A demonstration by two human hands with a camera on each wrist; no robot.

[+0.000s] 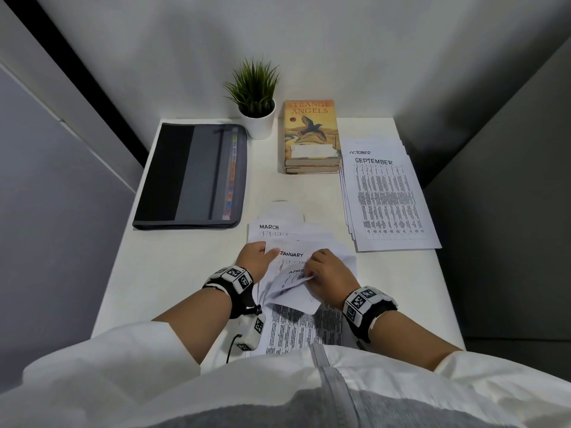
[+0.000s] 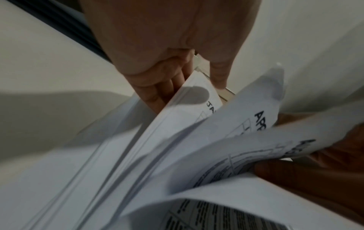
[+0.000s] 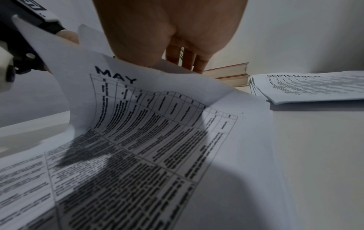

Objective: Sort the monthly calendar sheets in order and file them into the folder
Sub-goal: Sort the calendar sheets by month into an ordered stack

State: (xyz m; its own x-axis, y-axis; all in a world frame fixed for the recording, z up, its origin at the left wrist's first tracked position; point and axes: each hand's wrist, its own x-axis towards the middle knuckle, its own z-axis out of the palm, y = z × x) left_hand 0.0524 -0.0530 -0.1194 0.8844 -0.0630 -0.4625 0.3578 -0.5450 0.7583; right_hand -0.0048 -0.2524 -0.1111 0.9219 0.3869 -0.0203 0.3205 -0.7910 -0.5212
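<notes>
The near pile of calendar sheets [image 1: 304, 322] lies on the white table [image 1: 185, 267] directly before me, long axis running from my body toward the back wall, headings at the far end; the top sheets are lifted and fanned at that far end; the MAY sheet [image 3: 149, 109] curls up under my right hand [image 1: 327, 274], the APRIL sheet [image 1: 292, 281] stands bent just beyond it, the JANUARY sheet [image 1: 290, 256] lies flatter behind that, and the MARCH sheet [image 1: 272, 231] shows furthest out; my right hand, fingers curled, pinches the raised upper edges of the curled top sheets; which sheets exactly lie inside that pinch I cannot tell; my left hand [image 1: 255, 257] grips the left margin of the fan, thumb on top near the JANUARY heading, fingers [image 2: 157, 93] tucked under the edge in the left wrist view; judged from this, the sorting is in hand and nothing is yet filed; the relation that matters is that the headings sit at the far end, beyond both grips, so each sheet must be peeled back toward me to be read; the second pile [image 1: 391, 205], SEPTEMBER uppermost with OCTOBER peeking behind, lies to the right and further back, nearer my right hand; the folder [image 1: 191, 177] lies closed to the left and further back, nearer my left hand, long axis parallel to the piles; two stacked books [image 1: 310, 137] and a potted plant [image 1: 256, 97] stand beyond, between folder and second pile
</notes>
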